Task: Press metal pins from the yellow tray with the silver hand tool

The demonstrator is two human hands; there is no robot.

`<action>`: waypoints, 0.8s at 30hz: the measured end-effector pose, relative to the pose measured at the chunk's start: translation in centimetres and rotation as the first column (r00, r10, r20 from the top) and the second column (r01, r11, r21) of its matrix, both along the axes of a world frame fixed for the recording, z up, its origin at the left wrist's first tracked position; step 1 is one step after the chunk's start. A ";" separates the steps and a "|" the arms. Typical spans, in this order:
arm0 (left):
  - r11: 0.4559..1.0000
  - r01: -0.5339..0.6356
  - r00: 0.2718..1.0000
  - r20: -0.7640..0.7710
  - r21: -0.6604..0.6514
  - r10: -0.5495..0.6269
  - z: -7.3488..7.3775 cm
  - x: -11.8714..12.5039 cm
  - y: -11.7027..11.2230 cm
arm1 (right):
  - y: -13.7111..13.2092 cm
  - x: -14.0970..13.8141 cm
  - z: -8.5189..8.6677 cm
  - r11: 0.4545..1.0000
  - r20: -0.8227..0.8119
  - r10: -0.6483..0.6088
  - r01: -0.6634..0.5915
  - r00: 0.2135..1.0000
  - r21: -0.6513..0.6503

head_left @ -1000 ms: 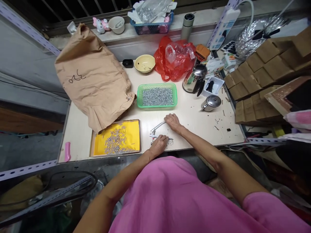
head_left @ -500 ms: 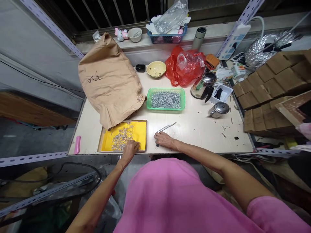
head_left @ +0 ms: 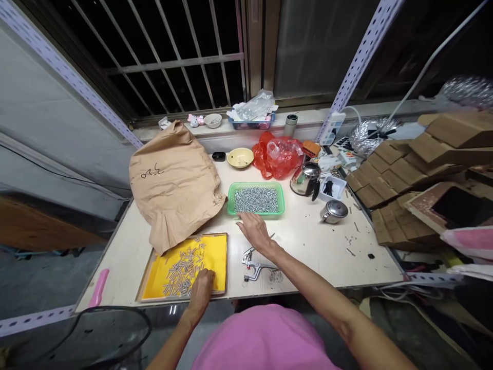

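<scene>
My left hand point(head_left: 202, 288) rests over the right part of a shallow tray point(head_left: 226, 259) with a yellow lining. Its fingers are curled downward and what they hold, if anything, is hidden. Loose small metal pins point(head_left: 179, 272) lie scattered on the yellow lining beside it. My right hand point(head_left: 254, 231) reaches to the near edge of a green plastic basket point(head_left: 283, 200), its fingers stretched out. Similar metal pieces point(head_left: 256, 199) fill that basket, and a few more show by the fingertips. Below the right wrist, hand pliers point(head_left: 254, 270) with silvery handles lie on the table.
A large brown paper sack point(head_left: 177, 185) leans at the left, over the tray's back edge. Behind the basket are a yellow bowl point(head_left: 240, 158), a red plastic bag point(head_left: 273, 156) and a kettle point(head_left: 304, 180). A lidded metal pot point(head_left: 334, 211) and stacked cardboard boxes point(head_left: 400, 169) stand right.
My right hand has left the pliers, uncovering them, and moved forward to the green basket. My left hand stays at the tray. The view has tilted up, showing more window.
</scene>
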State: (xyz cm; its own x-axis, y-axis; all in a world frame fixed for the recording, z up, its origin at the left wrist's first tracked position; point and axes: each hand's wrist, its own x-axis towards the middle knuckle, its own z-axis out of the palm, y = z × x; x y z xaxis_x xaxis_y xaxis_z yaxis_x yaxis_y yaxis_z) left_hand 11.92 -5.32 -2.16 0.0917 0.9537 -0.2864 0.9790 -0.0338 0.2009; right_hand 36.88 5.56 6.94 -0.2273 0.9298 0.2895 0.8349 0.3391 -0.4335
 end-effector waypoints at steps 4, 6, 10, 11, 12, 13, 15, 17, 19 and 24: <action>0.983 -0.183 0.942 0.281 -0.018 0.181 0.9 1.7 1.5 | 0.1 1.0 1.2 0.989 0.072 -0.123 0.128 0.990 -0.074; 0.945 -0.296 0.855 0.401 -0.141 0.328 1.6 3.3 2.3 | -2.1 2.0 -0.7 0.977 0.121 -0.044 0.068 0.992 -0.204; 0.791 -0.377 0.548 0.573 -0.481 0.609 2.3 7.1 2.7 | -8.3 4.6 -6.0 0.881 0.196 0.113 -0.007 0.974 -0.473; 0.752 -0.378 0.492 0.572 -0.540 0.657 2.3 7.9 2.6 | -9.6 5.2 -7.0 0.864 0.208 0.135 -0.012 0.969 -0.503; 0.716 -0.380 0.453 0.557 -0.586 0.696 2.1 8.7 2.5 | -10.6 5.8 -7.9 0.852 0.222 0.145 -0.008 0.964 -0.523; 0.685 -0.380 0.438 0.531 -0.622 0.725 2.0 9.4 2.3 | -11.4 6.2 -8.5 0.844 0.236 0.146 0.003 0.961 -0.537; 0.660 -0.364 0.440 0.503 -0.657 0.744 1.5 10.6 2.0 | -12.2 6.8 -9.4 0.831 0.261 0.131 0.038 0.956 -0.555; 0.657 -0.347 0.465 0.486 -0.670 0.740 1.0 11.3 1.8 | -12.3 7.2 -9.9 0.821 0.276 0.107 0.071 0.955 -0.566; 0.661 -0.334 0.490 0.475 -0.672 0.731 0.7 11.8 1.8 | -12.1 7.4 -10.2 0.822 0.278 0.097 0.080 0.956 -0.564; 0.664 -0.354 0.523 0.449 -0.659 0.724 0.4 12.3 2.0 | -12.1 7.6 -10.2 0.841 0.276 0.089 0.076 0.957 -0.536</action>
